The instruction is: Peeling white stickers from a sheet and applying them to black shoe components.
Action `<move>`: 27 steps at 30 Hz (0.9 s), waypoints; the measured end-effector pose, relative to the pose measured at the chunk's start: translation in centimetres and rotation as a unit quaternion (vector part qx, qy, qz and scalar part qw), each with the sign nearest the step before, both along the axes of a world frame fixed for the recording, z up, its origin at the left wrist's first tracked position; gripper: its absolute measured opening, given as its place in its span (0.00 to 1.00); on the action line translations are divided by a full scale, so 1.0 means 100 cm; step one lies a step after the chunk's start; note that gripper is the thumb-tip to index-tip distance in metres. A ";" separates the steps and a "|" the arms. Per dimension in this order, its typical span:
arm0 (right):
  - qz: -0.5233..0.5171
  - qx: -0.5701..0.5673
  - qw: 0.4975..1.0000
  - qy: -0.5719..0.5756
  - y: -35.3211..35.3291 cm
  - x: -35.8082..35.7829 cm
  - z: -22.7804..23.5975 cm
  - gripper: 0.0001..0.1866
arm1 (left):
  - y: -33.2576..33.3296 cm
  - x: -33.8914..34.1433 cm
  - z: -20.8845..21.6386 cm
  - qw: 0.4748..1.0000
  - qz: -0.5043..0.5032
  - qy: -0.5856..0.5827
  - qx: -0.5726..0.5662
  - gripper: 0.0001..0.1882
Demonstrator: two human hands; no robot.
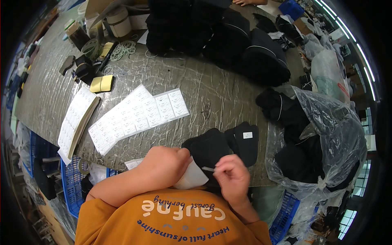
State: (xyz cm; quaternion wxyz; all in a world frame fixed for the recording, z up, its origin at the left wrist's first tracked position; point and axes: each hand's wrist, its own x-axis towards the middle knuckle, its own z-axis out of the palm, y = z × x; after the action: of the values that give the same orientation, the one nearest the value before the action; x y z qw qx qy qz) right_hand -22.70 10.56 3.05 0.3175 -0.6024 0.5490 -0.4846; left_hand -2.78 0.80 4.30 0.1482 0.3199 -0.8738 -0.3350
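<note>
Table's (228, 102) near edge: left hand (167, 164) clutches a pale sheet (192, 176), right hand (233, 176) pinches a small label (208, 168)—peeling, I judge; next likely calls for pressing it flat on the black pieces (209, 148) just beyond.

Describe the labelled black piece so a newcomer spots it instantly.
On the big grey-brown table, just beyond the right hand, lies a small group of flat black pieces. Pick the rightmost piece of that group: unlike its neighbours, it shows a small white label.
</note>
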 end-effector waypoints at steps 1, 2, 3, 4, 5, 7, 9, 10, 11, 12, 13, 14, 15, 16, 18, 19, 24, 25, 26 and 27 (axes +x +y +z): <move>-0.051 0.044 0.993 -0.094 0.001 -0.006 -0.004 0.06 | -0.001 0.001 0.003 0.998 -0.045 -0.048 -0.018 0.07; -0.101 0.088 0.973 -0.187 0.001 -0.010 -0.005 0.03 | -0.001 0.001 0.002 0.998 -0.044 -0.049 -0.017 0.07; -0.119 0.134 0.967 -0.181 -0.004 -0.015 -0.006 0.02 | -0.002 0.000 -0.001 0.993 -0.110 -0.015 -0.030 0.07; -0.139 0.179 0.958 -0.175 -0.012 -0.019 -0.006 0.02 | -0.003 -0.002 -0.002 0.983 -0.179 0.021 -0.044 0.07; -0.140 0.179 0.953 -0.199 -0.016 -0.022 -0.012 0.02 | -0.003 -0.003 -0.003 0.977 -0.211 -0.005 -0.007 0.09; -0.141 0.154 0.962 -0.174 -0.020 -0.023 -0.025 0.01 | -0.001 -0.004 -0.012 0.976 -0.212 -0.004 -0.053 0.10; -0.140 0.129 0.970 -0.149 -0.021 -0.023 -0.027 0.01 | 0.000 -0.004 -0.014 0.973 -0.211 -0.003 -0.098 0.11; -0.134 0.165 0.965 -0.154 -0.021 -0.023 -0.025 0.01 | 0.000 -0.004 -0.013 0.972 -0.217 -0.021 -0.085 0.11; -0.128 0.201 0.958 -0.158 -0.020 -0.023 -0.024 0.02 | 0.001 -0.004 -0.013 0.971 -0.223 -0.039 -0.072 0.12; -0.127 0.203 0.958 -0.158 -0.021 -0.022 -0.024 0.02 | 0.001 -0.004 -0.014 0.972 -0.222 -0.039 -0.071 0.12; -0.127 0.206 0.958 -0.152 -0.022 -0.021 -0.025 0.02 | 0.001 -0.004 -0.015 0.972 -0.222 -0.038 -0.074 0.12; -0.127 0.210 0.958 -0.146 -0.022 -0.020 -0.025 0.03 | 0.001 -0.005 -0.015 0.971 -0.221 -0.037 -0.078 0.12; -0.127 0.211 0.958 -0.146 -0.023 -0.019 -0.027 0.03 | 0.001 -0.005 -0.016 0.972 -0.221 -0.037 -0.077 0.12; -0.124 0.205 0.960 -0.144 -0.023 -0.019 -0.029 0.03 | 0.001 -0.005 -0.016 0.972 -0.220 -0.037 -0.074 0.12; -0.121 0.200 0.962 -0.141 -0.023 -0.017 -0.030 0.04 | 0.002 -0.005 -0.016 0.973 -0.218 -0.036 -0.071 0.12; -0.120 0.202 0.963 -0.129 -0.024 -0.015 -0.030 0.04 | 0.002 -0.005 -0.016 0.973 -0.218 -0.040 -0.068 0.12; -0.119 0.202 0.966 -0.107 -0.024 -0.014 -0.034 0.04 | 0.002 -0.004 -0.015 0.973 -0.218 -0.045 -0.063 0.12; -0.120 0.197 0.968 -0.095 -0.025 -0.014 -0.034 0.04 | 0.003 -0.004 -0.016 0.973 -0.216 -0.042 -0.062 0.12; -0.120 0.193 0.970 -0.084 -0.025 -0.014 -0.034 0.04 | 0.003 -0.004 -0.016 0.974 -0.215 -0.040 -0.060 0.12; -0.120 0.193 0.970 -0.084 -0.026 -0.014 -0.034 0.04 | 0.003 -0.004 -0.016 0.974 -0.215 -0.040 -0.060 0.12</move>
State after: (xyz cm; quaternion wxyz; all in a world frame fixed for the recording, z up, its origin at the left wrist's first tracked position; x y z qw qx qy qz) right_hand -24.07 8.00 -0.32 0.4120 -0.4170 0.6716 -0.4530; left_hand -3.18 1.06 2.74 0.0569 0.1282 -0.9459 -0.2926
